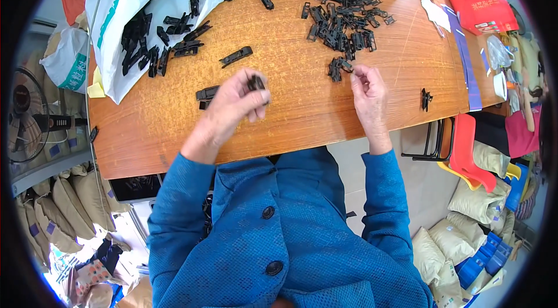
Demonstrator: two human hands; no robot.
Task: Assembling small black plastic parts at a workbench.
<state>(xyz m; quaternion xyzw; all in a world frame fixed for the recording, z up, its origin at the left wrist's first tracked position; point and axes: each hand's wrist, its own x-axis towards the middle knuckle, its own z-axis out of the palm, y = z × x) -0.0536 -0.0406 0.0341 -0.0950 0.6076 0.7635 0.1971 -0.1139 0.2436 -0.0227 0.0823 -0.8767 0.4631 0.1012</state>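
Note:
My left hand (232,101) is closed around a small black plastic clip (254,82), which shows between thumb and fingers above the tabletop. At the near edge of the spread of loose black parts, the fingers of my right hand (370,90) are pinched together. Their tips meet a few small black plastic pieces (338,68); whether they grip one is hidden. A longer black clip (236,57) lies just beyond my left hand. Another black clip (207,94) rests beside its wrist, partly covered.
A large heap of black parts (343,23) spreads over the far side of the wooden table (290,116). An open white sack (107,70) with black clips in its mouth lies at left. Red packets (481,3) sit far right; a small black part (426,99) lies near the right edge.

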